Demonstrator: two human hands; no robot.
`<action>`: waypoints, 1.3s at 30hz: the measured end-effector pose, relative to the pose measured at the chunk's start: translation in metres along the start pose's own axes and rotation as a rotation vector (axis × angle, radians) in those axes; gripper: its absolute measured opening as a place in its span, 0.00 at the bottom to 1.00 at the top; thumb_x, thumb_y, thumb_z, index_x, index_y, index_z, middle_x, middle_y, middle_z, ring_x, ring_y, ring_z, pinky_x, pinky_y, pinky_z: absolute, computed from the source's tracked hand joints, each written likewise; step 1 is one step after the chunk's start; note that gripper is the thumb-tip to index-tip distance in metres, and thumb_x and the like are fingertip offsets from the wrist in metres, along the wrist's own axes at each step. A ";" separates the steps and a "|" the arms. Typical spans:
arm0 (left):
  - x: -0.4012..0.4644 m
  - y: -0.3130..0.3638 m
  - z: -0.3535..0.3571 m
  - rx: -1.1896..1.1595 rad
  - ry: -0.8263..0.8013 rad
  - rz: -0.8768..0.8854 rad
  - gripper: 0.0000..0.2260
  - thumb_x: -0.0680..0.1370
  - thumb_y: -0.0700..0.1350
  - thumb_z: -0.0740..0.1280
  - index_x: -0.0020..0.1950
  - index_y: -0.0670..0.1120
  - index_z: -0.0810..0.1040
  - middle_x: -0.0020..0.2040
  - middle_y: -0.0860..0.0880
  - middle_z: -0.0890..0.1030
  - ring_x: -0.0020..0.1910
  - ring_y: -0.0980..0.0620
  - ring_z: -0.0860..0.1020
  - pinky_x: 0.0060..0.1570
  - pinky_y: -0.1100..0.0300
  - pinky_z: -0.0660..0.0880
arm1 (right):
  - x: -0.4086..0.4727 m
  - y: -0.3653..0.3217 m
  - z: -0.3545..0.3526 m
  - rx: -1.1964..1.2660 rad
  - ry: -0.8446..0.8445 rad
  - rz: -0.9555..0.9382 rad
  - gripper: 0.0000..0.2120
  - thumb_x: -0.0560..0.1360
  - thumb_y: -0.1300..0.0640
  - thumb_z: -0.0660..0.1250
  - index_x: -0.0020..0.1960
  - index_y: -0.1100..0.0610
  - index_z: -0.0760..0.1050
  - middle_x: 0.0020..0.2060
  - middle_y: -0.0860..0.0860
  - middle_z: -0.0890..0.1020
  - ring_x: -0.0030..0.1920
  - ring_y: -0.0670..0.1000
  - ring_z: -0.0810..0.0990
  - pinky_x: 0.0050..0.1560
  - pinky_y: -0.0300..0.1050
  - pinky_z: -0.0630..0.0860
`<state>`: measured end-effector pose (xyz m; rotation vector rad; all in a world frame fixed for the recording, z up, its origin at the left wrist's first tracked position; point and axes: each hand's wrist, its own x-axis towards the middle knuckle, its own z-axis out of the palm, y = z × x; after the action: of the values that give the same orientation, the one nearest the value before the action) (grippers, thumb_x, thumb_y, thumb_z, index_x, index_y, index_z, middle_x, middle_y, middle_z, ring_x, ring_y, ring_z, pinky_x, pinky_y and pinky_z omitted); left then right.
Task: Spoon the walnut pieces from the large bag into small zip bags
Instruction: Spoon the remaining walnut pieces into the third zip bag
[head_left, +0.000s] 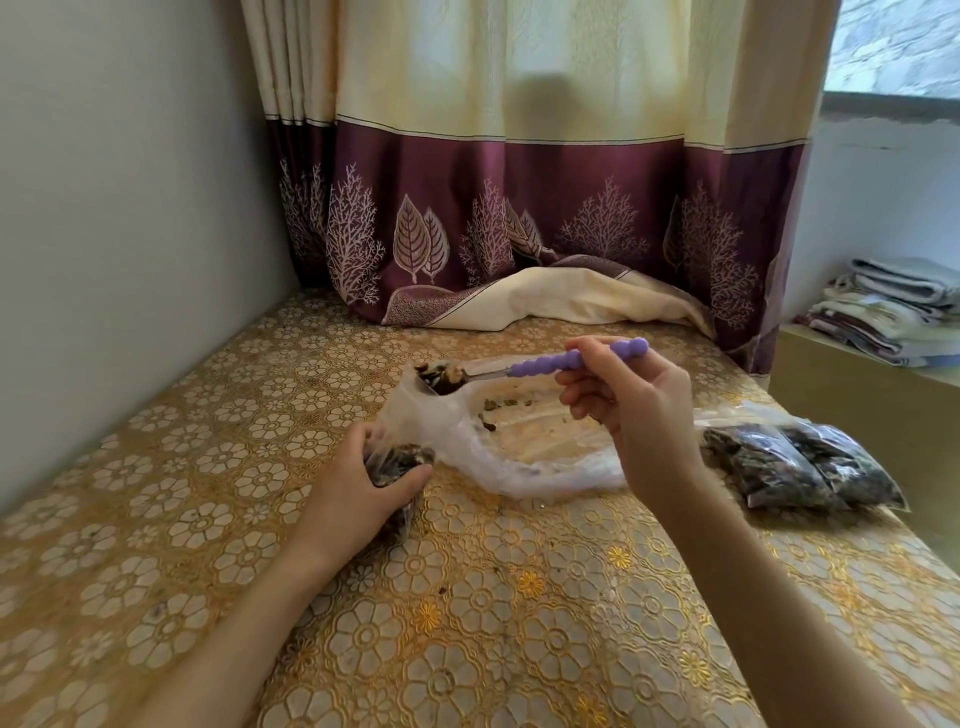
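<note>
Walnut pieces (441, 376) sat heaped on spoon (545, 362), pinched by right hand (636, 410) over large bag (519, 447). Left hand (363, 480) gripped small zip bag (397, 467), mouth probably narrow; tilting early would spill pieces onto table (467, 623).

Purple-handled spoon (571, 359), gold floral tablecloth (467, 623), cream-and-maroon curtain (519, 182) with leaf and branch motifs.
</note>
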<state>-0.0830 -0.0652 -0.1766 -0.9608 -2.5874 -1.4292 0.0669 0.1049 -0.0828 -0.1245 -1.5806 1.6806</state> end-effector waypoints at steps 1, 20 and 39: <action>0.000 0.000 0.000 -0.002 0.000 -0.003 0.23 0.67 0.59 0.72 0.54 0.52 0.68 0.47 0.58 0.77 0.41 0.66 0.74 0.31 0.73 0.68 | -0.001 0.000 0.001 -0.029 -0.043 -0.022 0.08 0.77 0.66 0.63 0.41 0.62 0.78 0.31 0.53 0.83 0.30 0.48 0.78 0.30 0.37 0.75; -0.003 0.010 -0.011 -0.108 -0.228 -0.020 0.33 0.60 0.63 0.71 0.60 0.58 0.61 0.51 0.57 0.72 0.47 0.61 0.74 0.41 0.69 0.70 | 0.007 0.005 -0.032 0.051 0.097 -0.002 0.09 0.77 0.61 0.62 0.41 0.59 0.78 0.31 0.51 0.83 0.30 0.46 0.77 0.32 0.35 0.76; -0.006 0.016 -0.021 -0.364 -0.243 -0.100 0.28 0.57 0.52 0.75 0.56 0.53 0.74 0.45 0.56 0.83 0.46 0.60 0.79 0.49 0.64 0.74 | 0.013 0.060 -0.109 -0.235 0.581 0.183 0.12 0.79 0.59 0.62 0.41 0.64 0.77 0.38 0.60 0.83 0.29 0.47 0.80 0.32 0.36 0.77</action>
<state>-0.0752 -0.0782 -0.1545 -1.1198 -2.6210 -1.9760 0.0917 0.2063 -0.1528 -0.8228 -1.3328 1.4064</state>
